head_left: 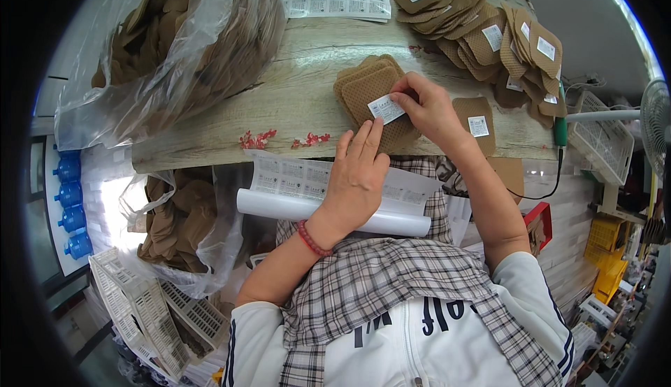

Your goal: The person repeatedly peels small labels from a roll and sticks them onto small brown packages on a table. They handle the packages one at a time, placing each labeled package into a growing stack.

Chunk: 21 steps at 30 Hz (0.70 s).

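On the desk (300, 93), a stack of tan patches (370, 97) lies near the front edge. The right hand (430, 111) pinches a white label (386, 109) against the top patch. The left hand (358, 170), fingers extended, steadies the label's lower edge, gripping nothing.

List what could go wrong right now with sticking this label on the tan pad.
1. The white label is pinched only at its edge by the right hand, so it may land crooked on the top pad.
2. The pad stack sits at the table edge; pressure from the left hand might push pads off.
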Available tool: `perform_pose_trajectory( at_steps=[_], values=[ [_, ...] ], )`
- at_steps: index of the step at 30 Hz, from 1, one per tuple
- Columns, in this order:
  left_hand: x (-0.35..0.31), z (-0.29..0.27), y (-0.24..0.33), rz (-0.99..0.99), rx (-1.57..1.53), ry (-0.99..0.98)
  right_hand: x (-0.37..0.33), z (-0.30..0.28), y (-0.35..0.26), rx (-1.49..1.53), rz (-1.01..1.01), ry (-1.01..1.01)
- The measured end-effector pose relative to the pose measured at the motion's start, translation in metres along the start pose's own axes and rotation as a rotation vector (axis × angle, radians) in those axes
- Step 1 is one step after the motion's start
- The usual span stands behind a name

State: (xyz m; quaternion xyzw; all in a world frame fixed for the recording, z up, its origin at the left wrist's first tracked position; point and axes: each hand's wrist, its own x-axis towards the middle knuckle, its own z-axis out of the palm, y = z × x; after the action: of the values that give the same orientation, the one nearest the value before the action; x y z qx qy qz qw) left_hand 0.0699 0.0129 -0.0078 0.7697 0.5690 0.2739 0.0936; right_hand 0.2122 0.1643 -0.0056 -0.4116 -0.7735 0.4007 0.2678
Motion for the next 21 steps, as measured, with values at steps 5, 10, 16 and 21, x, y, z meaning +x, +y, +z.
perform_pose_trajectory(
  at_steps=[5, 10, 16, 21],
  values=[
    [0.0, 0.001, 0.002, -0.015, 0.026, -0.013, -0.006, 0.003, -0.004, -0.191, -0.064, -0.011],
    [-0.001, 0.003, 0.001, -0.029, 0.012, -0.015, -0.012, 0.007, -0.011, -0.352, -0.124, 0.139],
    [0.003, 0.001, 0.004, -0.033, -0.009, 0.0, -0.005, 0.008, 0.03, -0.048, -0.067, 0.309],
    [0.011, -0.003, 0.0, 0.0, 0.017, 0.013, 0.004, 0.006, 0.016, 0.043, -0.056, 0.339]
  ],
)
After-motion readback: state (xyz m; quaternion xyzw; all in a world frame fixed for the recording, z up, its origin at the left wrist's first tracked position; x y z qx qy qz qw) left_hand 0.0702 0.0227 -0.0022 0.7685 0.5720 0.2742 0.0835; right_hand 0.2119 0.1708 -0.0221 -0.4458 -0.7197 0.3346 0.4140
